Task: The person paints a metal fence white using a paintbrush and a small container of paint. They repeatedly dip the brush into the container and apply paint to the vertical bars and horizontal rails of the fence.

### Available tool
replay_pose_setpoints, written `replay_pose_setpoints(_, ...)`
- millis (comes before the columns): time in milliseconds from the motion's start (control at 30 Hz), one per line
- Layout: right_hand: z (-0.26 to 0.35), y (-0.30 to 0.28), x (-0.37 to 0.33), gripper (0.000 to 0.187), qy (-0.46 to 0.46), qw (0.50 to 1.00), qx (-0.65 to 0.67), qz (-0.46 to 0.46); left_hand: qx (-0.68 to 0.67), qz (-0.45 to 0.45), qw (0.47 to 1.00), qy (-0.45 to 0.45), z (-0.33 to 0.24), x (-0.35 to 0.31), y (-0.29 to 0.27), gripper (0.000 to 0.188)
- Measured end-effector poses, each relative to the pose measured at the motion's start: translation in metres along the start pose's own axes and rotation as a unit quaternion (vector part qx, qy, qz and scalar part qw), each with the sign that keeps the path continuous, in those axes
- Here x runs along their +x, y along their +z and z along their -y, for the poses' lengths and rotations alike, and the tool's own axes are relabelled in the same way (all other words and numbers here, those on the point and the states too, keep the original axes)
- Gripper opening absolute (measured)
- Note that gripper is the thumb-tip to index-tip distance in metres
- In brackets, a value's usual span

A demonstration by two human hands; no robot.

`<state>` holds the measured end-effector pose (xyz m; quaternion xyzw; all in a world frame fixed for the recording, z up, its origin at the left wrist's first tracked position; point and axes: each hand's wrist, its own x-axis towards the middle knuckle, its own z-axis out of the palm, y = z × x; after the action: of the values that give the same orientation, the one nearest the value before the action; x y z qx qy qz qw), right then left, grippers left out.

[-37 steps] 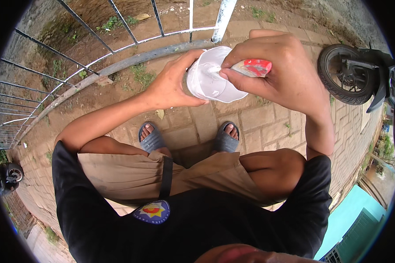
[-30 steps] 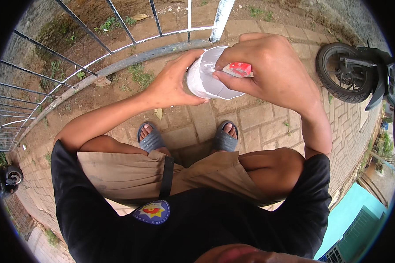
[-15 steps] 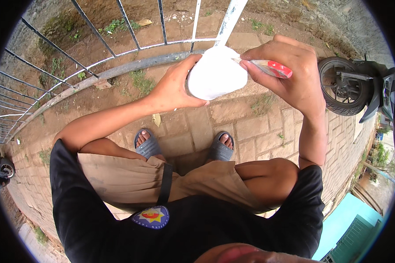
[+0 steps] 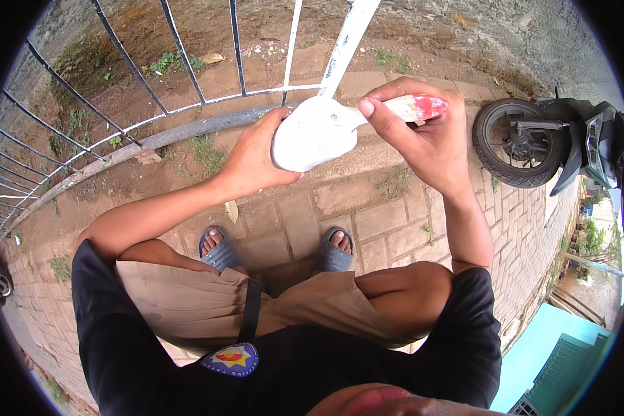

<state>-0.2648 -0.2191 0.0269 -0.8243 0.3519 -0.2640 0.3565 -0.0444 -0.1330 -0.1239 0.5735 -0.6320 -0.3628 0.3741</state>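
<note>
In the head view the left hand (image 4: 253, 159) cups a white-smeared paint container (image 4: 313, 135) from the side, palm and curled fingers wrapped about its wall; its inside is coated white, and how much paint it holds cannot be told. The right hand (image 4: 423, 135) pinches a paintbrush (image 4: 412, 109) by its red-tipped, paint-streaked handle, thumb on top and fingers folded underneath, with the brush end reaching into the container's mouth, hidden in the white. Both are held at chest height, just in front of a white-painted fence post (image 4: 347, 41). Compared with half a second ago the hands sit slightly lower and closer to the camera, the brush handle lies flatter and points more to the right, and the container is turned a little more on its side. Below, grey sandals (image 4: 222, 251) stand on a brick-paved walkway (image 4: 388, 215) with tufts of grass in the joints. A curved metal railing (image 4: 152, 128) with dark bars borders bare earth on the left, and a parked scooter (image 4: 555, 139) shows its front wheel on the right.
</note>
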Motion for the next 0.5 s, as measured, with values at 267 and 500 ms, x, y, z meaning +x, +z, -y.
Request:
replay_pose_setpoints(267,-0.009,-0.005,-0.002,0.015,0.052,0.984,0.168,-0.031,-0.034,0.003,0.999,-0.004,0.002,0.006,0.002,0.091)
replay_pose_setpoints(500,-0.025,-0.023,0.004,0.020,0.083,0.987,0.125,-0.064,-0.022,-0.049,0.998,0.015,0.000,0.008,0.001,0.092)
